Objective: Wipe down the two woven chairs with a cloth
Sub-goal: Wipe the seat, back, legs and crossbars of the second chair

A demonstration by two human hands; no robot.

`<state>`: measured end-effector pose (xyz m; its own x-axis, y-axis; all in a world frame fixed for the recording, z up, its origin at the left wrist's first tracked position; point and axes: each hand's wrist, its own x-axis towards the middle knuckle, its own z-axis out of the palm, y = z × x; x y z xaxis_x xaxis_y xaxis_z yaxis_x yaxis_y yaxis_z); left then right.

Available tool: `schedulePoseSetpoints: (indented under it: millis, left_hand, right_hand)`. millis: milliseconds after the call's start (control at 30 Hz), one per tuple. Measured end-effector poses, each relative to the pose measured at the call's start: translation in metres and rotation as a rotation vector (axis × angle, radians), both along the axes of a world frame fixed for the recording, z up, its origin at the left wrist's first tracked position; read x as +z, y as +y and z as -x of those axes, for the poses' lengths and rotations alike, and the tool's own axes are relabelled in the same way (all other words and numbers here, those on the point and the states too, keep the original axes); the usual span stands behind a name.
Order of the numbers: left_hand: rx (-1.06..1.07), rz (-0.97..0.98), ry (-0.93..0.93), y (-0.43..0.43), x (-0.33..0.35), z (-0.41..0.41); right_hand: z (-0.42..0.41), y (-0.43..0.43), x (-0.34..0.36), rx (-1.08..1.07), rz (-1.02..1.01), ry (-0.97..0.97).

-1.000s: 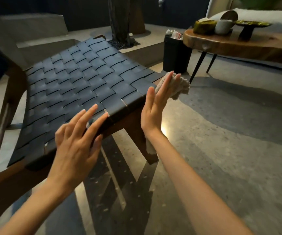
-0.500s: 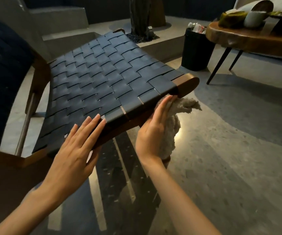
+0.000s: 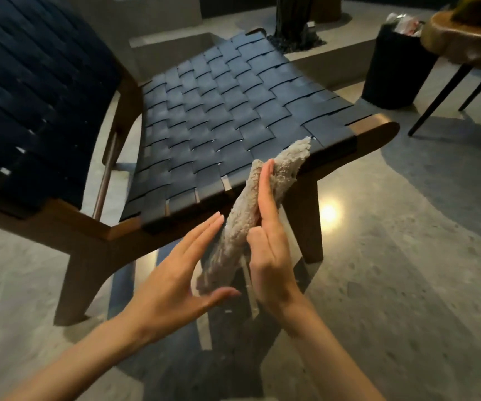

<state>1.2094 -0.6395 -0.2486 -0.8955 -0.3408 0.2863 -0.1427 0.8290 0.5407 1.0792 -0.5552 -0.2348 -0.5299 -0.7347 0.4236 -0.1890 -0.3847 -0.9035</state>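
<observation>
One chair [image 3: 233,111], one cloth [image 3: 240,224], two hands [image 3: 172,282].

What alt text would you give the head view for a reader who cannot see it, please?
A person's right hand holds a fluffy beige cloth by the front edge of a dark woven chair seat, with the open left hand close beside it.

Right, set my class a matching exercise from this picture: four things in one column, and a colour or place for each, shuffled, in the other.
Things:
1. cloth
2. woven seat
3. bin
4. table

Descriptions:
A. black, standing on the floor, rubbish inside
B. beige and fluffy
C. brown wood, on thin dark legs
D. dark straps on a wooden frame

Pairs: 1-B, 2-D, 3-A, 4-C
</observation>
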Motion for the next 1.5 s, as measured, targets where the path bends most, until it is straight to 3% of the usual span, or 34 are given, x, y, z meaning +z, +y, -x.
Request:
schedulePoseSetpoints:
  millis: [67,233,433,600,667,800,867,1000,1133,1233,1333,1500]
  left_hand:
    - [-0.019,-0.171,0.024,0.001,0.004,0.004]
    - [0.111,-0.232,0.129,0.001,0.008,0.005]
    - [0.156,-0.053,0.255,-0.022,0.031,-0.003]
    - [0.392,0.074,0.387,-0.042,0.037,0.011]
    - [0.429,0.146,0.414,-0.050,0.033,0.021]
    - [0.329,0.268,0.332,-0.061,0.015,0.030]
    - [0.340,0.411,0.320,-0.068,0.007,0.032]
    - [0.310,0.672,0.244,-0.077,-0.006,0.027]
    - [0.255,0.834,0.108,-0.080,-0.010,0.023]
    - [0.237,0.852,0.109,-0.082,-0.010,0.022]
    - [0.244,0.894,0.114,-0.082,-0.012,0.018]
    - [0.247,0.901,0.083,-0.079,-0.009,0.024]
  right_hand:
    - [-0.005,0.001,0.010,0.022,-0.027,-0.010]
    - [-0.005,0.007,0.017,-0.083,-0.145,0.218]
    - [0.013,0.026,0.014,-0.527,-0.277,0.549]
    - [0.013,0.000,0.021,-0.705,-0.202,0.704]
    - [0.010,-0.013,0.014,-0.765,-0.193,0.673]
    - [0.000,-0.030,-0.006,-0.820,-0.062,0.310]
    - [-0.007,-0.037,-0.012,-0.816,-0.013,0.271]
    - [-0.009,-0.046,-0.013,-0.912,-0.058,0.645]
    - [0.013,-0.042,-0.007,-0.761,0.054,0.985]
    - [0.033,-0.039,-0.006,-0.608,-0.171,1.399]
    - [0.050,-0.037,-0.009,-0.487,-0.459,1.521]
    - [0.071,-0.043,-0.004,-0.550,-0.473,1.759]
